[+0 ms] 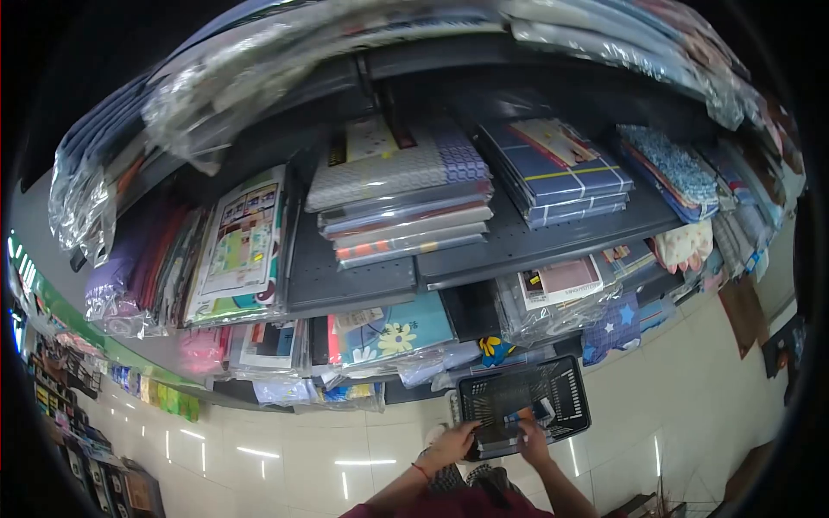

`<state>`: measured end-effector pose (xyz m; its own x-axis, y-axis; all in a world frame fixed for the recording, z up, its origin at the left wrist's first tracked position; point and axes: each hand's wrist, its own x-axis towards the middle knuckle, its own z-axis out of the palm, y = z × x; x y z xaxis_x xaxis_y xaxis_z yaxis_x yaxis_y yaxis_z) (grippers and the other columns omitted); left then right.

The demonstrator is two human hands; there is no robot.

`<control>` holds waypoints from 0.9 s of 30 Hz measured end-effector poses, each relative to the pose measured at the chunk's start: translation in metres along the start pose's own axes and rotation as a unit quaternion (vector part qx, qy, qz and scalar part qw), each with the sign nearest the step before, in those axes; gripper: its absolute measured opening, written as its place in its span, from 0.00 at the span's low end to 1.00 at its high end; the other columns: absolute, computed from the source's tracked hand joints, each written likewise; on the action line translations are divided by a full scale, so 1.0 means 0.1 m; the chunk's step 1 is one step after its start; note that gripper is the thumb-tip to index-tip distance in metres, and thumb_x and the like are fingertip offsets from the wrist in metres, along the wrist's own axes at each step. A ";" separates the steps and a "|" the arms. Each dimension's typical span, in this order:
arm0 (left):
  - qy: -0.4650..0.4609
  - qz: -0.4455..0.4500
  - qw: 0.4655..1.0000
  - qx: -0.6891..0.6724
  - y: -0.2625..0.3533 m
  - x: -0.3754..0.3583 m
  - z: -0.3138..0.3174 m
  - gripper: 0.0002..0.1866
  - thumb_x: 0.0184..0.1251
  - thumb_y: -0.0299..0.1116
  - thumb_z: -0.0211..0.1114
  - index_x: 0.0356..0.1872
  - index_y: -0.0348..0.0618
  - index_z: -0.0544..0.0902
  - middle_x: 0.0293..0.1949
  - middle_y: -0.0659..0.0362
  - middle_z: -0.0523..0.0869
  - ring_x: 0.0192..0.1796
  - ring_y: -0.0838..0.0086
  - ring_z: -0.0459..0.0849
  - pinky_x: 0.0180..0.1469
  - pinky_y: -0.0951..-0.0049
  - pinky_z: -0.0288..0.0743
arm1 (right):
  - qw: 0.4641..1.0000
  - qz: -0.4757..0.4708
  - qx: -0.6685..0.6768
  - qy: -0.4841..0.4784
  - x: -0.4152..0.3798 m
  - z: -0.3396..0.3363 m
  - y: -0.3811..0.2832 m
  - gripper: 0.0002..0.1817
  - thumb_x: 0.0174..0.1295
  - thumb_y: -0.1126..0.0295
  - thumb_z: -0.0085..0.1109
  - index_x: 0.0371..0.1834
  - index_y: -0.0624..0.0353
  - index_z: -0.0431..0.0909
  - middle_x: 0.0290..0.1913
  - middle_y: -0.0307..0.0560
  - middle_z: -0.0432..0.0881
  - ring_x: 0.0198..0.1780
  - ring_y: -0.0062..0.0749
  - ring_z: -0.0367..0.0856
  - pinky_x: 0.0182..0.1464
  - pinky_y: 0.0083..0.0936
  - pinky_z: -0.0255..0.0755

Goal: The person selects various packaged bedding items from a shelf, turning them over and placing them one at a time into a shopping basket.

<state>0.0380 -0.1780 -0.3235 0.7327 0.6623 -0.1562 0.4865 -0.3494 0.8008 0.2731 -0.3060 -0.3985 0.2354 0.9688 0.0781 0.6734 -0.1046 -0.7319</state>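
Observation:
A black shopping basket (566,380) with slotted sides is low in the view, just in front of my body. My left hand (452,444), with a red band at the wrist, is at the basket's near left corner. Its fingers are bent together around something dark that I cannot make out. Over the near side of the basket is my right hand (531,442), fingers curled in a pinch; what they hold is too small to tell. Just beyond those fingers, a small package (520,415) with orange and dark parts shows inside the basket.
Dark metal shelves (553,250) rise ahead, carrying plastic-wrapped folded textiles (397,177) and blue checked packs (561,177). Below are a teal flowered pack (393,332) and a blue star-patterned cloth (613,328). Pale tiled floor (345,449) surrounds me; more shelving stands at left.

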 end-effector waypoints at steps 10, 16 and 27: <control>0.388 0.239 0.886 0.088 1.18 0.07 -2.89 0.18 0.59 0.17 0.58 0.52 0.38 0.77 0.51 0.48 0.81 0.56 0.53 0.78 0.59 0.60 0.70 | 0.928 -0.244 -0.038 0.280 2.39 -1.75 -2.82 0.21 0.58 0.79 0.56 0.57 0.60 0.74 0.60 0.55 0.73 0.68 0.52 0.66 0.69 0.41 0.59; 0.472 0.324 0.803 0.165 1.65 0.14 -3.91 0.20 0.59 0.14 0.58 0.54 0.36 0.75 0.55 0.48 0.79 0.59 0.56 0.76 0.63 0.63 0.67 | 0.878 -0.318 -0.135 0.331 3.17 -1.91 -3.85 0.30 0.54 0.69 0.63 0.63 0.50 0.71 0.69 0.54 0.62 0.73 0.60 0.53 0.71 0.49 0.53; 0.480 0.289 0.822 0.103 1.49 0.91 -4.18 0.22 0.52 0.17 0.61 0.51 0.40 0.76 0.61 0.51 0.75 0.66 0.54 0.70 0.67 0.60 0.62 | 0.860 -0.309 -0.115 0.390 3.45 -1.69 -3.75 0.26 0.46 0.77 0.64 0.52 0.49 0.77 0.57 0.46 0.72 0.61 0.51 0.64 0.63 0.42 0.64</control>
<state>-0.0217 0.1071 0.0235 0.2050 0.5300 0.8229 0.3323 -0.8285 0.4508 0.2200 0.0294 0.0174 0.1199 0.4194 0.8999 0.9383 0.2483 -0.2407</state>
